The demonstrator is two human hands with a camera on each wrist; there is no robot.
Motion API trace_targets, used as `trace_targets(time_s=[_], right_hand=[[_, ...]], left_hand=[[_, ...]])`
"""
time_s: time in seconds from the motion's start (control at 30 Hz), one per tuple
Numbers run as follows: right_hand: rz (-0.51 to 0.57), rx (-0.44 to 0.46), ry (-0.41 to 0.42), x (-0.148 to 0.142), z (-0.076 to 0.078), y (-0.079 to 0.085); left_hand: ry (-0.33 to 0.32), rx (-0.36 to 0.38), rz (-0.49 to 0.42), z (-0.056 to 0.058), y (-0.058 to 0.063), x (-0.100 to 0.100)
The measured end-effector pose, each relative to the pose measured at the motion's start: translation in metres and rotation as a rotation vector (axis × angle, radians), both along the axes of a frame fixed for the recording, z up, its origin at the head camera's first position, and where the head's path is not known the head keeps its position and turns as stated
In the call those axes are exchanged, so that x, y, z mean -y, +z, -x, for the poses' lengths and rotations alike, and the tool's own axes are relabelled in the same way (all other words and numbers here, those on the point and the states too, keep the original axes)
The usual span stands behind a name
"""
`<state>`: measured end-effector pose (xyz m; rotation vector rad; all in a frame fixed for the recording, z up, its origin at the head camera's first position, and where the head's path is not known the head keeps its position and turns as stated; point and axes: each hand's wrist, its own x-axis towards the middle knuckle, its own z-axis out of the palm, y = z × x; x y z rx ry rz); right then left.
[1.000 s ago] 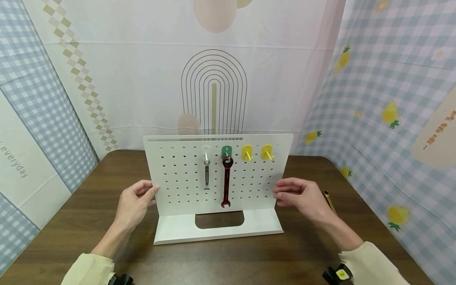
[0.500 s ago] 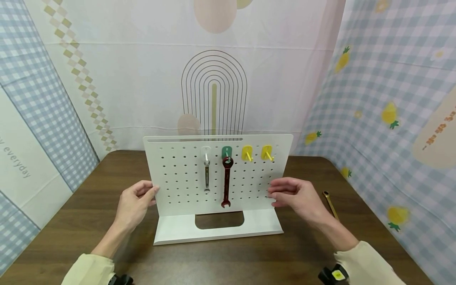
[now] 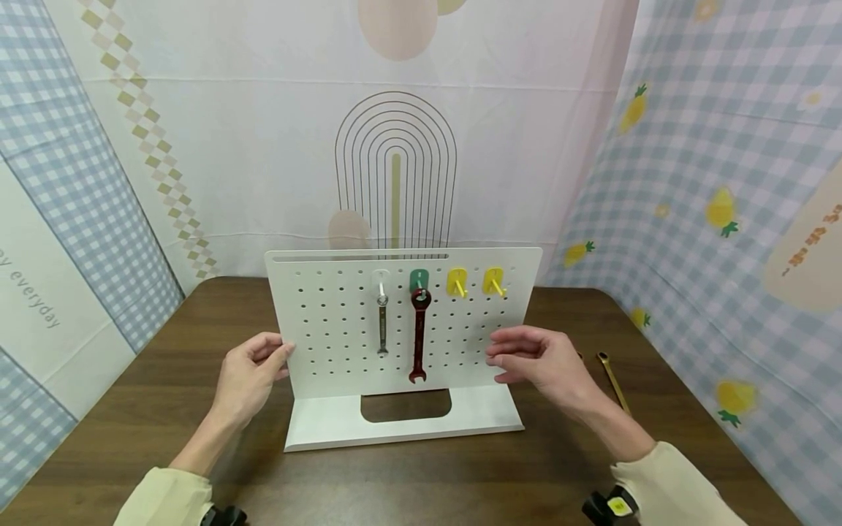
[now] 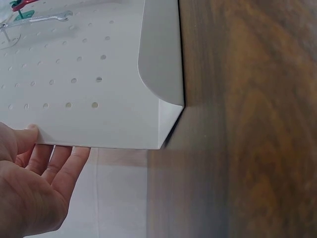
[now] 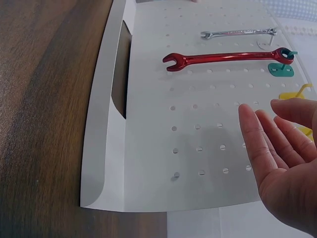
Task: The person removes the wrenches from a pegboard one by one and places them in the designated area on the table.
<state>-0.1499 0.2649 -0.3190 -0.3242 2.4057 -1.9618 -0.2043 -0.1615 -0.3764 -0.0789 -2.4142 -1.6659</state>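
A white pegboard [image 3: 329, 314] stands upright on its bent foot. My left hand [image 3: 246, 376] pinches its left edge, thumb in front and fingers behind, as the left wrist view [image 4: 37, 181] also shows. On a white hook hangs a small silver wrench [image 3: 382, 325]. Beside it a larger red wrench [image 3: 419, 336] hangs from a green hook [image 5: 281, 69]. Two yellow hooks [image 3: 457, 282] to the right carry nothing. My right hand [image 3: 542, 365] hovers before the board's lower right part, fingers extended and holding nothing.
To the right, behind my right forearm, a gold wrench [image 3: 613, 383] lies on the brown wooden table [image 3: 395, 482]. A small gold end of another thing shows beside my right hand. Patterned cloth [image 3: 526, 146] hangs behind and at both sides.
My right hand has moved left from the board's right edge to in front of its face, exposing more of the gold wrench. My left hand and the board have stayed in place.
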Motion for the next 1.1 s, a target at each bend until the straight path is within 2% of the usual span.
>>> trace_targets(time_s=[0.7,1.1], right_hand=[[-0.014,-0.03,0.021,0.013,0.007,0.001],[0.036,-0.028,0.05,0.021,0.011,-0.004]], left_hand=[[-0.009,-0.013,-0.008,0.001,0.0,0.0],[0.009,-0.017,-0.004,0.002,-0.001,-0.001]])
